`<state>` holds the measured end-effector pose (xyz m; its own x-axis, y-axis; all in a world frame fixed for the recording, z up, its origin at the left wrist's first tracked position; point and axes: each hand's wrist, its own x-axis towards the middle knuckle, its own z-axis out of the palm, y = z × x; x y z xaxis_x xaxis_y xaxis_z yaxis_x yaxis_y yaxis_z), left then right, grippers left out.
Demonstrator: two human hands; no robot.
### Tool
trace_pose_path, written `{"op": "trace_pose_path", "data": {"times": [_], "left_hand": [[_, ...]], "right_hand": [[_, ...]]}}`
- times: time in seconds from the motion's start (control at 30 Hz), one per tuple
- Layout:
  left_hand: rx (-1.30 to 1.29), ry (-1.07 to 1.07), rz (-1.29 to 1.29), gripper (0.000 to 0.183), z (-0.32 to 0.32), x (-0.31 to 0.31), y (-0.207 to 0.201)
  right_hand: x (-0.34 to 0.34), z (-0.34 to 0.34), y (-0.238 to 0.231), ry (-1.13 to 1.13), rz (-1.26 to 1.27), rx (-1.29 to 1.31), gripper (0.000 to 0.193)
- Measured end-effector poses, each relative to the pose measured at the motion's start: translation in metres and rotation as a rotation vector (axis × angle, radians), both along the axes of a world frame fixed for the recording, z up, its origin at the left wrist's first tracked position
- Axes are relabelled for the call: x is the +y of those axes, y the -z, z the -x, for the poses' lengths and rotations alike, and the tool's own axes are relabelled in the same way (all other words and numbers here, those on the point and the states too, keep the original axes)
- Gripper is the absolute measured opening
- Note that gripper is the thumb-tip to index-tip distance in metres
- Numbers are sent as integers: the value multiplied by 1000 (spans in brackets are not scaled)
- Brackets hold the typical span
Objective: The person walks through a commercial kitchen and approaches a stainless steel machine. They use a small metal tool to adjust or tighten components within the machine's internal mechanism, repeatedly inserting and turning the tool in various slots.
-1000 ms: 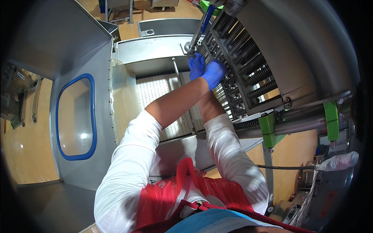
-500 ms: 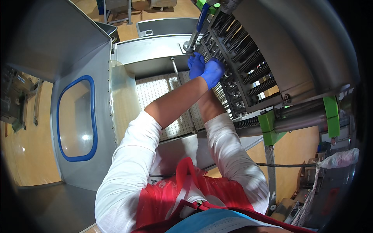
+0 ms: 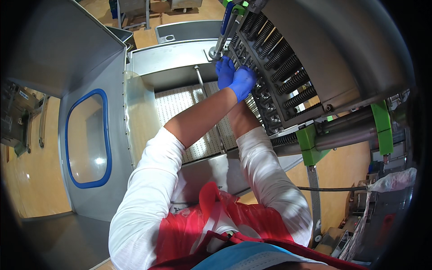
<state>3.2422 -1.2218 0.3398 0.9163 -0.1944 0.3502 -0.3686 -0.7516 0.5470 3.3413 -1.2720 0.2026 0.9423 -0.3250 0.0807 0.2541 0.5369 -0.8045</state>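
Note:
Both my hands wear blue gloves and work at the left edge of a metal machine head [image 3: 258,85] with rows of rods and fittings. My left forearm crosses over my right one. My left hand [image 3: 243,83] is closed against the row of metal parts, its fingertips turned away and hidden. Beyond it and a little to its left is my right hand [image 3: 224,73], fingers bent and close together at the same edge. Whatever either hand grips is too small or hidden to make out. Dark coil springs [image 3: 285,67] line the machine head to the right of my hands.
Below my hands lies a white perforated conveyor belt [image 3: 180,108], crossed by a metal rod [image 3: 201,83]. An upright post with a blue handle [image 3: 226,20] stands just beyond. At left is a grey panel with a blue-rimmed window [image 3: 108,135]. Green clamps [image 3: 309,145] hold a thick shaft at right.
The whole view has shifted slightly. My hands stay at the same edge of the machine, with only small finger movements.

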Motion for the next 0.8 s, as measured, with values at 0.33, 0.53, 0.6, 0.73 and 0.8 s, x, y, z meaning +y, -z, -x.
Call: {"op": "trace_pose_path", "data": {"times": [0.33,0.53,0.6,0.73,0.8], "left_hand": [[-78,-22,363,39,-44,-24,47],[-268,-9,278,32,-62,-23,48],[70,125,451,33,-62,0,24],[165,82,697,27,-71,45,-34],[130,185,694,28,-84,51,-42]], "right_hand": [[14,32,-63,18,385,195,45],[-4,8,-71,74,178,215,34],[-11,-7,-53,93,76,231,32],[-20,-24,-39,117,-25,217,28],[-20,-26,-46,129,-23,218,28]]}}
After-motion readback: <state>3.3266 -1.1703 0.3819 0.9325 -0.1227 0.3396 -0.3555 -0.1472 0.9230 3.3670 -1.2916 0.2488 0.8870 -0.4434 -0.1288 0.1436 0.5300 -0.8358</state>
